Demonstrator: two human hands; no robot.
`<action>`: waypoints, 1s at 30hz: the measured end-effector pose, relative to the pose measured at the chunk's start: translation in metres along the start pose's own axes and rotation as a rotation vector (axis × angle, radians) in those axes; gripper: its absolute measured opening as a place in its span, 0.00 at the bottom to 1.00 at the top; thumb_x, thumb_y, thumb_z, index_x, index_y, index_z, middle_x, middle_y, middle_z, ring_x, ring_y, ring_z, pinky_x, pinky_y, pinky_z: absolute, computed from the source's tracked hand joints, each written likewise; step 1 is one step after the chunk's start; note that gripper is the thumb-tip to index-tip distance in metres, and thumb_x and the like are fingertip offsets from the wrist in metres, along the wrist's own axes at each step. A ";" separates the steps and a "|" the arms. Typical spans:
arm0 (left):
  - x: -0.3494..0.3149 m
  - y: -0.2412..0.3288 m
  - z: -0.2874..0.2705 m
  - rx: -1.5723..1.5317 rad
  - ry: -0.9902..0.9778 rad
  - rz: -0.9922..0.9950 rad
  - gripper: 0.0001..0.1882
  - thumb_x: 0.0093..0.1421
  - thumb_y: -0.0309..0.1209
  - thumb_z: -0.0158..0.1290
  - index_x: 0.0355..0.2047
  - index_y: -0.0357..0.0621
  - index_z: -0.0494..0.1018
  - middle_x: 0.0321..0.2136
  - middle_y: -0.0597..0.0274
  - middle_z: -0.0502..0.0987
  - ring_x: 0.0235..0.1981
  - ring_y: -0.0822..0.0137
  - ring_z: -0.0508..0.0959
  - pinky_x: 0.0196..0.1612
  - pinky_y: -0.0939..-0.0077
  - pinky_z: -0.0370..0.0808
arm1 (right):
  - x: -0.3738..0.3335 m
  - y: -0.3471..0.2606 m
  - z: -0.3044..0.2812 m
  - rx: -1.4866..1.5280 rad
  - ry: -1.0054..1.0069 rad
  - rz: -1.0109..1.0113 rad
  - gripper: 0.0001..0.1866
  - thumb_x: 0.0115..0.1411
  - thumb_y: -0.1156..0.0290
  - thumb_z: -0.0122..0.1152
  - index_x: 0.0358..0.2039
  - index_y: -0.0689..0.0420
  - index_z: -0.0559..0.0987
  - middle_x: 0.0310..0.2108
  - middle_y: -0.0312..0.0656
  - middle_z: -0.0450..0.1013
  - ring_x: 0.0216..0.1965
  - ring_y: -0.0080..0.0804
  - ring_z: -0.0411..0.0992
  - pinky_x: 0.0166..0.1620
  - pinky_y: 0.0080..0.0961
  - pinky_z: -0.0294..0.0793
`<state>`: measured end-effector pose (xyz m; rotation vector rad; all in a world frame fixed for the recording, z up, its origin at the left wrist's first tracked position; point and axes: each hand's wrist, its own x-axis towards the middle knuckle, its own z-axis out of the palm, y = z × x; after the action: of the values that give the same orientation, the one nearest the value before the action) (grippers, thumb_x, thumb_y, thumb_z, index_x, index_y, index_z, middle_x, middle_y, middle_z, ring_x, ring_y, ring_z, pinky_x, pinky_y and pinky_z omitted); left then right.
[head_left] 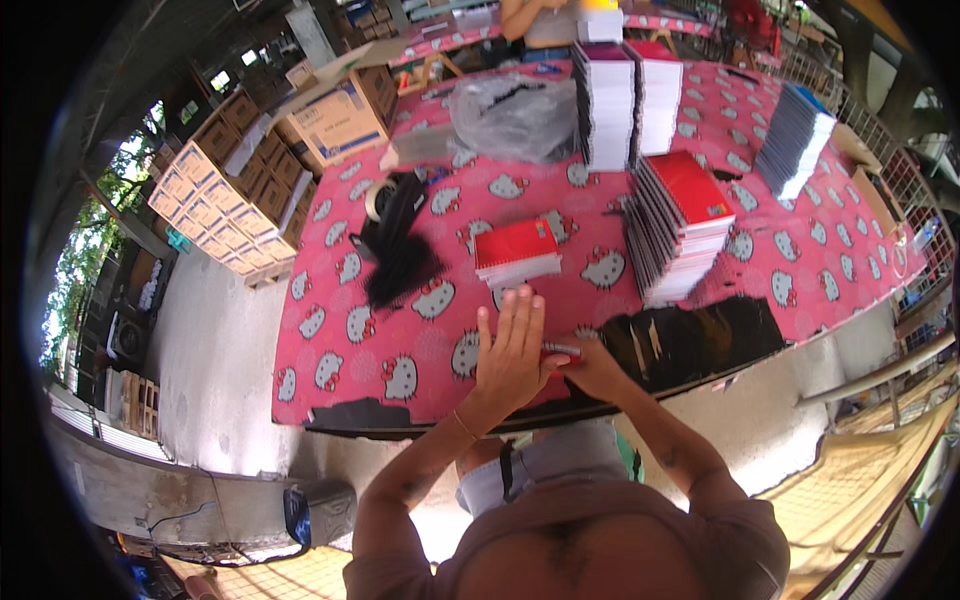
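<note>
Near the table's front edge, my left hand (512, 350) is held flat with its fingers stretched out, pointing away from me. Just to its right, my right hand (597, 372) is closed on a red notebook (562, 349), mostly hidden by both hands. Beyond my fingertips lies a small stack of red-covered notebooks (516, 248). Further right rises a taller pile of spiral-bound notebooks (690, 225) with a red cover on top.
A pink patterned cloth (400, 375) covers the table. On it are a black bag-like thing (398, 235), a tape roll (379, 200), clear plastic (515, 115), tall notebook stacks (607, 110) and a leaning stack (797, 143). Cartons (235, 190) stand left; another person (545, 25) is at the back.
</note>
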<state>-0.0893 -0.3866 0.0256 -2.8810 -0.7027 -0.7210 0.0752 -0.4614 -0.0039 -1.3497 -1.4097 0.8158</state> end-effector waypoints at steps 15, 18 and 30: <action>0.005 0.009 0.000 -0.068 -0.010 0.019 0.38 0.64 0.50 0.50 0.64 0.31 0.60 0.64 0.38 0.62 0.68 0.44 0.60 0.67 0.39 0.51 | -0.002 0.044 0.000 0.114 0.024 0.019 0.17 0.59 0.72 0.66 0.49 0.59 0.81 0.33 0.46 0.79 0.33 0.27 0.75 0.41 0.28 0.74; 0.024 -0.018 -0.019 -0.237 -0.027 -0.006 0.32 0.64 0.50 0.52 0.58 0.36 0.69 0.55 0.41 0.73 0.60 0.47 0.72 0.64 0.43 0.61 | -0.001 0.028 -0.001 0.070 -0.012 0.107 0.18 0.59 0.72 0.66 0.50 0.59 0.80 0.33 0.46 0.79 0.32 0.29 0.74 0.40 0.28 0.73; 0.043 -0.020 -0.060 -0.339 -0.744 -0.031 0.30 0.52 0.48 0.63 0.48 0.38 0.74 0.32 0.42 0.80 0.39 0.43 0.80 0.43 0.53 0.75 | -0.006 0.015 -0.003 0.051 -0.043 0.108 0.16 0.62 0.69 0.64 0.50 0.57 0.81 0.32 0.46 0.80 0.30 0.28 0.75 0.39 0.28 0.74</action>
<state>-0.0904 -0.3628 0.0979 -3.4557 -0.7327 0.3120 0.0819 -0.4653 -0.0186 -1.3851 -1.3497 0.9509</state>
